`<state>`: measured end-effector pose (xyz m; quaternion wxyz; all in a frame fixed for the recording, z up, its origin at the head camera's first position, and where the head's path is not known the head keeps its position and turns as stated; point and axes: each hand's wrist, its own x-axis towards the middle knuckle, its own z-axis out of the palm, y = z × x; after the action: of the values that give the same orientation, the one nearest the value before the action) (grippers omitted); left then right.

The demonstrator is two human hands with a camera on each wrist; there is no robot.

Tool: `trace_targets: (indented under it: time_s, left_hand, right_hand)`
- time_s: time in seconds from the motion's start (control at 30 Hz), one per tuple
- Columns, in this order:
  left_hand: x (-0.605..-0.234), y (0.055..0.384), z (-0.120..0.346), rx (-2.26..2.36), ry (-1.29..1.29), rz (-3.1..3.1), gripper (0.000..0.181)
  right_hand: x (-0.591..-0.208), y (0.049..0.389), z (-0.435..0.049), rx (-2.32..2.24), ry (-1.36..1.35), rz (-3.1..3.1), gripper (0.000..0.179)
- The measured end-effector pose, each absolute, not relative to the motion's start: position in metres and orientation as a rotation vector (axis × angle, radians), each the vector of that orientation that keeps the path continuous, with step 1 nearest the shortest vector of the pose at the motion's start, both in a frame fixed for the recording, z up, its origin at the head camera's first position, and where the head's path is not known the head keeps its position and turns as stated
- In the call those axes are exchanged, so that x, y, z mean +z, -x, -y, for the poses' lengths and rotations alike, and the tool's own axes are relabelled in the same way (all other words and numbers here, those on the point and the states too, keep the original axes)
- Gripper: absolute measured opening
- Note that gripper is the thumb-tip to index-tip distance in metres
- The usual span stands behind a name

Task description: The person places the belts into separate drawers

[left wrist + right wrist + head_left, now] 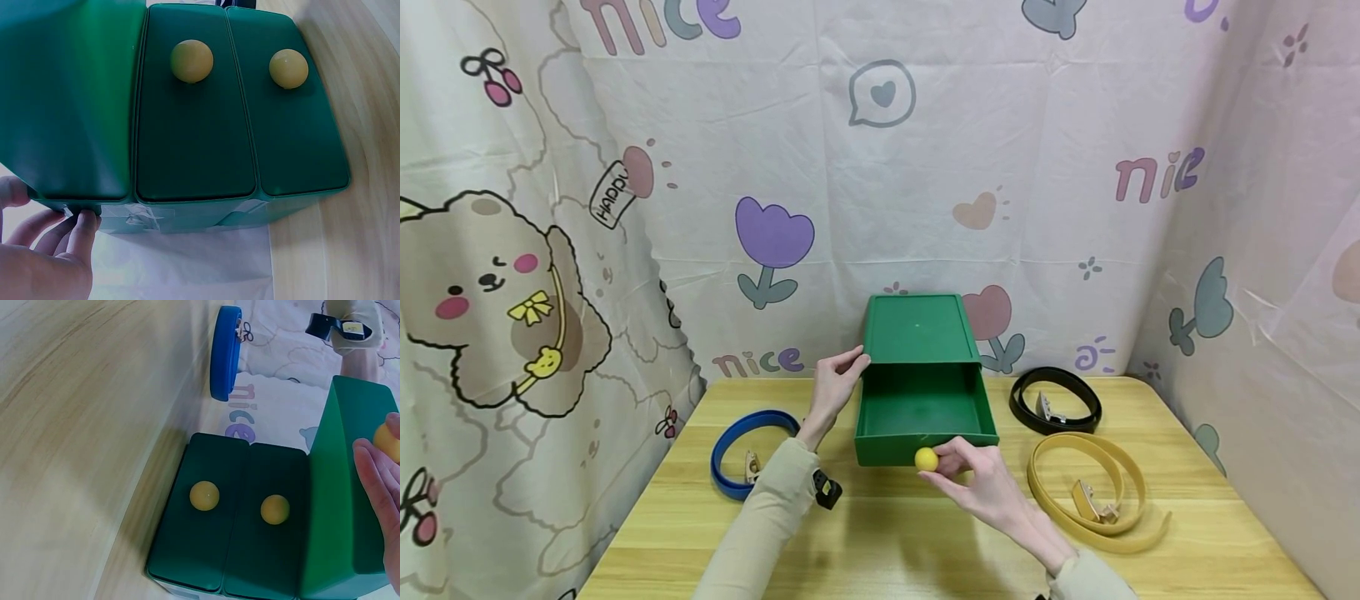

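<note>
A green drawer cabinet (919,327) stands at the back of the table with its top drawer (880,452) pulled out, its inside in view. My right hand (981,487) pinches the round yellow knob (927,459) on that drawer's front between thumb and fingers. At the cabinet's upper left edge, my left hand (833,390) grips the corner, thumb and bent fingers against it. In the left wrist view, the two lower drawers are closed, with a yellow knob (192,61) on the middle one and another yellow knob (289,69) on the bottom one.
A coiled blue belt (724,450) lies to the left on the wooden table (880,550). On the right are a coiled black belt (1019,408) and, nearer, a tan belt (1138,487). A printed curtain (880,183) hangs behind and along both sides.
</note>
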<state>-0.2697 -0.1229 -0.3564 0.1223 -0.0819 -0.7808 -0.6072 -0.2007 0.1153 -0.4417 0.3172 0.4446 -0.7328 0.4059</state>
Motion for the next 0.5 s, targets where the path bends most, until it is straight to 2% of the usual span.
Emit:
trace_targets:
  time_s: [0.27, 0.5]
  left_hand:
    - [-0.385, 0.299, 0.129, -1.769, 0.217, 2.263, 0.041]
    - [-0.39, 0.301, 0.131, -1.788, 0.24, 2.225, 0.041]
  right_hand:
    - [-0.438, 0.198, -0.117, 1.068, -1.204, 1.929, 0.025]
    - [-0.437, 0.196, -0.129, 1.065, -1.267, 1.916, 0.036]
